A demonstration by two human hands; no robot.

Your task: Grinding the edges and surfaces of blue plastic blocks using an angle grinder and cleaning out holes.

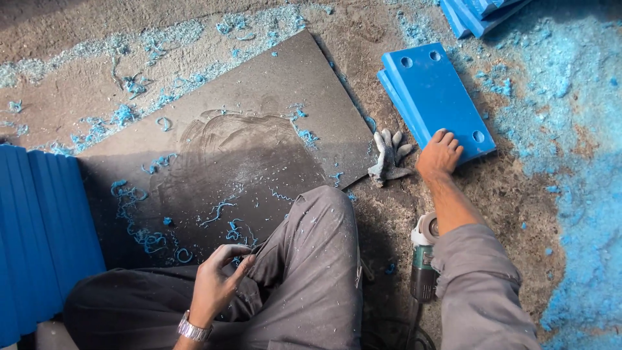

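Observation:
My right hand [439,154] grips the near edge of a stack of blue plastic plates [427,91] with drilled holes, lying on the dusty floor at the upper right. My left hand [219,275] rests by my bent knee at the lower middle, its fingers curled near blue shavings, with nothing clearly held. A wristwatch [193,329] is on that wrist. I sit on the ground with my grey-trousered leg [311,259] across the middle.
A dark flat board [253,136] strewn with blue swarf lies ahead. A grey work glove [389,155] sits beside the plates. An angle grinder [422,259] lies under my right forearm. More blue plates stand at the left [39,233] and top right [476,13].

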